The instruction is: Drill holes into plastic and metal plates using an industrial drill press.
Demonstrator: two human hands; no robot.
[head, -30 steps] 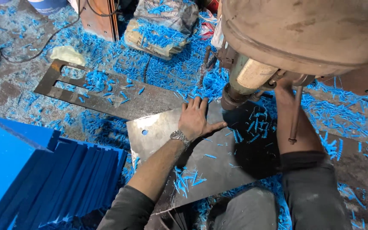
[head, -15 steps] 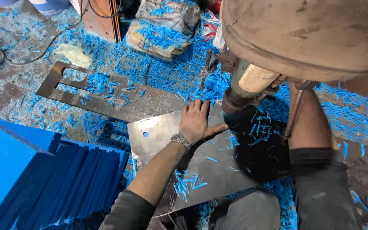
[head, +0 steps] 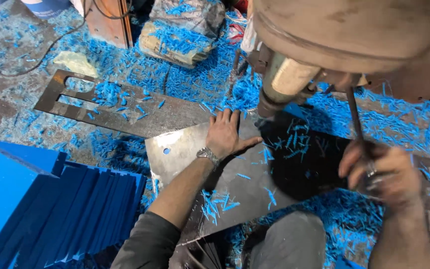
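Observation:
My left hand [head: 226, 133] lies flat, fingers spread, on a grey metal plate [head: 185, 149] with a small round hole near its left end. A wristwatch sits on that wrist. My right hand [head: 381, 172] is closed around the thin metal lever [head: 354, 112] of a large worn drill press [head: 334, 35] that fills the upper right. The machine's spindle [head: 279, 87] points down at the plate just right of my left hand. Blue plastic shavings lie over the plate and floor.
A stack of blue plastic sheets [head: 51, 209] stands at the lower left. A dark steel bar with slots [head: 100, 104] lies behind the plate. A sack covered in shavings [head: 180, 30] sits at the back. A cable [head: 36, 55] runs across the floor.
My right hand has pulled the lever down and toward me, from beside the spindle to the lower right. My left hand stays pressed on the plate.

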